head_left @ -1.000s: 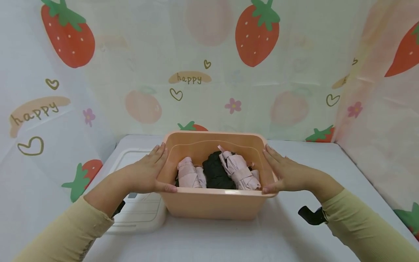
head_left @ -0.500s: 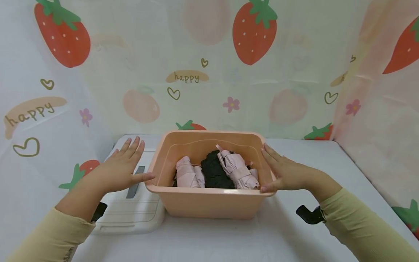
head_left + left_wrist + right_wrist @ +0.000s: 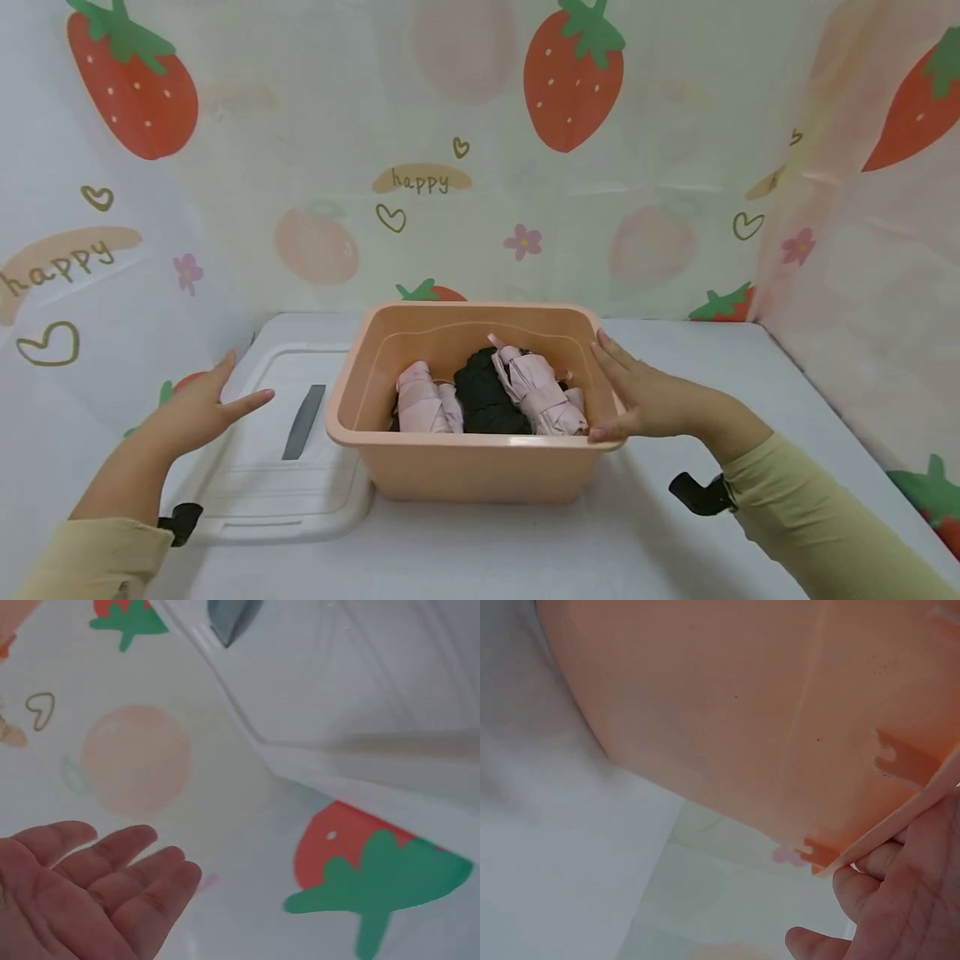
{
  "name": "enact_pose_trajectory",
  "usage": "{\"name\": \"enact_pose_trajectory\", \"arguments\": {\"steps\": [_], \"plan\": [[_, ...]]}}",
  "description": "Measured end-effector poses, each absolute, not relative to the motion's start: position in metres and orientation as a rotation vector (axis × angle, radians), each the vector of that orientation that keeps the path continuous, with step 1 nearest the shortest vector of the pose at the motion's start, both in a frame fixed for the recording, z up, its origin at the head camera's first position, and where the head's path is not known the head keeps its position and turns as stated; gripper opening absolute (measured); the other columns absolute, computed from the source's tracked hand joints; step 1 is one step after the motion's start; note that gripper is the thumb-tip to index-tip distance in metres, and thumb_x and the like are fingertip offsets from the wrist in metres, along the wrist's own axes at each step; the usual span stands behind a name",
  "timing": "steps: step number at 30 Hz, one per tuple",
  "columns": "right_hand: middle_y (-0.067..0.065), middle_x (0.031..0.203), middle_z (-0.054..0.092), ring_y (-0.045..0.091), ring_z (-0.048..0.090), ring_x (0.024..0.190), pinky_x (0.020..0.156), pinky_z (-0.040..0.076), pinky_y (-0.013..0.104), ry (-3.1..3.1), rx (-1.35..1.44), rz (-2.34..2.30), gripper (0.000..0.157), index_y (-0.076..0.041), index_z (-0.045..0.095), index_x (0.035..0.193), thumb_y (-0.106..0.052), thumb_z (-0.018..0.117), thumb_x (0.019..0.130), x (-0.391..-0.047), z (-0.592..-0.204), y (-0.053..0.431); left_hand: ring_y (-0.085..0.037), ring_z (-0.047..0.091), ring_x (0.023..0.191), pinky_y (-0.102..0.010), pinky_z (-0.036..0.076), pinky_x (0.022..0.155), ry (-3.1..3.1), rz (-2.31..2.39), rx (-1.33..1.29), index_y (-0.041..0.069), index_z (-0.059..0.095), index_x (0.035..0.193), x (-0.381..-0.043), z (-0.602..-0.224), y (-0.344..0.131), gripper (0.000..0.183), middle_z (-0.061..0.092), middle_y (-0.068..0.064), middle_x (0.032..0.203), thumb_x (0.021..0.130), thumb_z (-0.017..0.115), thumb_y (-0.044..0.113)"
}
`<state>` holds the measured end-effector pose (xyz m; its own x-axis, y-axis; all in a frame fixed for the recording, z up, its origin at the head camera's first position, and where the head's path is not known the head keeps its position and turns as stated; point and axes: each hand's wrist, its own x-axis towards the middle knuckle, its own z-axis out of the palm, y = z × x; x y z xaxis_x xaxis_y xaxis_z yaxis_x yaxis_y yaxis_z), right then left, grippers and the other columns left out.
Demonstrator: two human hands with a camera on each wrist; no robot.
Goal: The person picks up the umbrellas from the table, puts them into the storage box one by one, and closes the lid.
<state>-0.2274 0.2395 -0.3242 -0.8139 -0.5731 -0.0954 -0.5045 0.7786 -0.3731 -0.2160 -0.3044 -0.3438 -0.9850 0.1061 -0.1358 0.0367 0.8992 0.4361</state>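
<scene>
A peach plastic storage box (image 3: 465, 471) stands without a cover on the white table. Inside lie two pale pink bundles, a left one (image 3: 423, 402) and a banded right one (image 3: 542, 392), with a crinkled black bundle (image 3: 486, 396) between them. My right hand (image 3: 648, 396) rests on the box's right rim, its fingers along the side and its thumb at the front corner. In the right wrist view, fingers (image 3: 855, 892) lie at the rim's edge. My left hand (image 3: 191, 412) is held out over the white lid (image 3: 255, 492), fingers spread and nothing in them.
The lid, with a grey handle (image 3: 303, 422), lies flat left of the box, close against it. White cloth covers the table (image 3: 690, 354). Strawberry-printed sheets (image 3: 573, 83) enclose the back and both sides.
My left hand has left the box's left rim and moved left over the lid, uncovering its grey handle. My right hand stays on the right rim. The view has shifted slightly.
</scene>
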Motion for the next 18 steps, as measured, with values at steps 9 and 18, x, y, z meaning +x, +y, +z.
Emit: {"name": "enact_pose_trajectory", "arguments": {"steps": [9,18], "plan": [[0.011,0.152,-0.012,0.033,0.0,0.139,0.107,0.017,0.054,2.751,-0.823,-0.542,0.116,-0.002,-0.001,0.146,-0.058,0.067,0.072,-0.225,-0.326,0.237,-0.059,0.008,0.124,-0.068,0.017,0.094,2.805,0.764,-0.042,-0.01,-0.006,0.14,-0.214,-0.374,-0.332,0.103,0.001,-0.04,0.14,0.086,0.043,0.063],[0.01,0.152,-0.013,0.033,0.001,0.139,0.107,0.018,0.054,2.751,-0.812,-0.551,0.115,-0.002,-0.002,0.146,-0.058,0.067,0.072,-0.224,-0.326,0.236,-0.058,0.005,0.125,-0.069,0.018,0.094,2.624,0.851,-0.147,-0.009,-0.01,0.139,-0.209,-0.39,-0.346,0.1,0.002,-0.041,0.139,0.088,0.039,0.062]]}}
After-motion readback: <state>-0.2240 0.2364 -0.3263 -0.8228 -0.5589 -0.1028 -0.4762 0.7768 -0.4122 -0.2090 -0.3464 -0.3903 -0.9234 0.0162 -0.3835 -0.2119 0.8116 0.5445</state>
